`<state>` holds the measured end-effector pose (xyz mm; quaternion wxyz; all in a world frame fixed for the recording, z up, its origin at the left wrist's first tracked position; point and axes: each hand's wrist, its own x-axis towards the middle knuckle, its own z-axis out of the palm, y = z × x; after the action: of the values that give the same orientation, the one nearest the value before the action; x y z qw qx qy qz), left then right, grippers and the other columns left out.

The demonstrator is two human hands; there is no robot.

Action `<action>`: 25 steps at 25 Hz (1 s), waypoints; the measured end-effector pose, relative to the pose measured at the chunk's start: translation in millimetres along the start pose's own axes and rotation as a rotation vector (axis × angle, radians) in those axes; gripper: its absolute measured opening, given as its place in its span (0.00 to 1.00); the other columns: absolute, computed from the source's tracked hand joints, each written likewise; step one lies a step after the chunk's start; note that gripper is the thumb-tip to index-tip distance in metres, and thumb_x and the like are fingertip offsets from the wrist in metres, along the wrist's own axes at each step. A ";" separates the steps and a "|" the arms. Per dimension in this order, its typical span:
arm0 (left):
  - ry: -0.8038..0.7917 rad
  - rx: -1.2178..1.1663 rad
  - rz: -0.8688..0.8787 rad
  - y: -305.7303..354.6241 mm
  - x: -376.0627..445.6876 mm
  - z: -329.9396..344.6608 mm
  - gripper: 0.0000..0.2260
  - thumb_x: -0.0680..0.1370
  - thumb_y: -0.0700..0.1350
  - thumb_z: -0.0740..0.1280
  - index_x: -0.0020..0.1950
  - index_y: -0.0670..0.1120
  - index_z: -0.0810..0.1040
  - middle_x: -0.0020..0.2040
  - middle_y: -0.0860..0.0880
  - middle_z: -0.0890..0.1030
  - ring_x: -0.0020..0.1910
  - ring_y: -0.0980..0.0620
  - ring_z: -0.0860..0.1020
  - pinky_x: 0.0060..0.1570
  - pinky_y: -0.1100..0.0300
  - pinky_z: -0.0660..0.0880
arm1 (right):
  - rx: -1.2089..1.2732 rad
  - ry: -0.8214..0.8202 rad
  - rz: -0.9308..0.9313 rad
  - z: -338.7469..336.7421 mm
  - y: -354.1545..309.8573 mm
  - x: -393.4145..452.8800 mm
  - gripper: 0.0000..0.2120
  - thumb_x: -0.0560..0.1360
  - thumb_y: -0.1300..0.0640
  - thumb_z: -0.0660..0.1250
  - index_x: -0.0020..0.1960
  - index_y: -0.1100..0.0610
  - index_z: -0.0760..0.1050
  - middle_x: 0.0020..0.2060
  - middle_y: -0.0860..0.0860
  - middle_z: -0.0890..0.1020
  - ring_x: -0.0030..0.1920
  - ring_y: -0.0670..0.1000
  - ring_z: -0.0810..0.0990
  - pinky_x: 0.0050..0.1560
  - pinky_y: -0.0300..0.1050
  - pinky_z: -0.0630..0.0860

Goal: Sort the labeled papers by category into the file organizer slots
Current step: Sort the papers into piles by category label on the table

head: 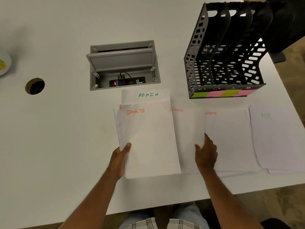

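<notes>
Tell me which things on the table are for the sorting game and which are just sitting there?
For the sorting:
- SPORTS stack in the left hand
- FINANCE paper under the right hand
- second SPORTS sheet
- HR sheets
- ADMIN sheet
- black file organizer

Just sitting there:
- open power socket box
- round cable hole
- plate at the left edge

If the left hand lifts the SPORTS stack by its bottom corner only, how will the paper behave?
The SPORTS stack would probably droop, since it is thin loose sheets. The sheets already fan apart at the left edge, so they may slide further. The left hand pinches one corner only; support from the right hand would likely help.
</notes>
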<state>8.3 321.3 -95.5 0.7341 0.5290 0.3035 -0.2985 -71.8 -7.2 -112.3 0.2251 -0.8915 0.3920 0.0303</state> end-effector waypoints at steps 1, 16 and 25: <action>-0.011 -0.004 -0.001 -1.1 -0.1 4.5 0.13 0.79 0.48 0.70 0.62 0.45 0.80 0.56 0.44 0.87 0.52 0.46 0.86 0.42 0.55 0.84 | -0.008 -0.018 0.037 -2.2 -5.4 0.2 0.34 0.74 0.56 0.74 0.76 0.59 0.63 0.65 0.62 0.76 0.64 0.65 0.74 0.60 0.63 0.74; -0.068 0.104 -0.054 -30.4 5.4 90.1 0.13 0.77 0.48 0.73 0.59 0.42 0.83 0.54 0.40 0.86 0.52 0.41 0.86 0.46 0.51 0.84 | 0.589 -0.136 0.071 -40.8 -13.3 -2.9 0.19 0.75 0.53 0.73 0.32 0.50 0.66 0.24 0.38 0.76 0.26 0.38 0.73 0.27 0.27 0.68; -0.036 0.124 -0.044 -46.4 9.1 134.3 0.12 0.78 0.48 0.71 0.59 0.44 0.82 0.49 0.44 0.88 0.47 0.46 0.87 0.42 0.56 0.83 | 0.382 0.081 0.159 -68.3 61.2 32.6 0.14 0.84 0.53 0.57 0.55 0.58 0.79 0.48 0.55 0.82 0.48 0.53 0.80 0.48 0.43 0.72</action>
<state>-3.7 179.4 -95.7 0.6985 0.5611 0.2828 -0.3424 -101.3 -94.8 -81.6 0.3709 -0.7993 0.4686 -0.0626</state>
